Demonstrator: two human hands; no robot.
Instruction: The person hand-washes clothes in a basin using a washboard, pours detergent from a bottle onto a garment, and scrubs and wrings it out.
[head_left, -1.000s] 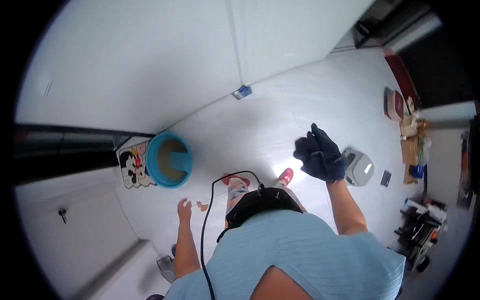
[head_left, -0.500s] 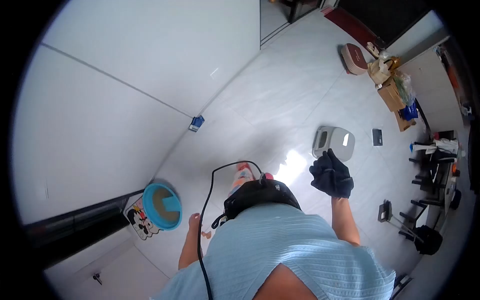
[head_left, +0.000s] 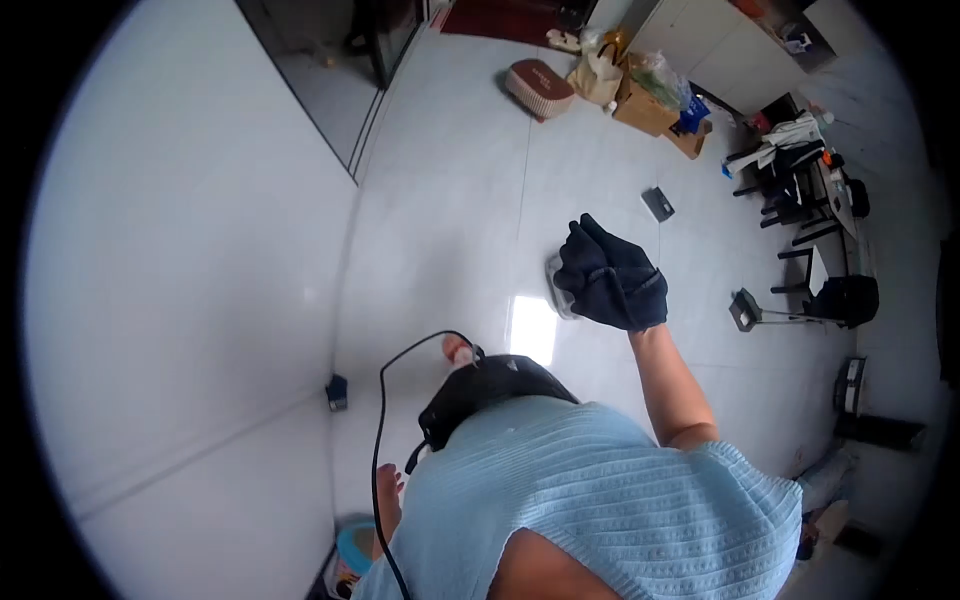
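Note:
A dark cloth covering, like a glove or bunched fabric, wraps my right hand up to the wrist. Its fingers cannot be made out under the cloth. Beyond it on the floor, a grey-white rounded appliance is mostly hidden by that hand. My left hand hangs low beside my body, fingertips slightly apart and nothing visible in it. A black cable loops past it from the black waist bag.
White panels stand along the left, with a small blue box at their foot. A blue basin is at lower left. Ahead are a ribbed basket, cardboard box and small dark box. A long-handled dustpan and stools are right.
My view has turned right, so the basin has slid to the lower edge. My covered right hand has moved up and forward and now hides most of the grey-white appliance.

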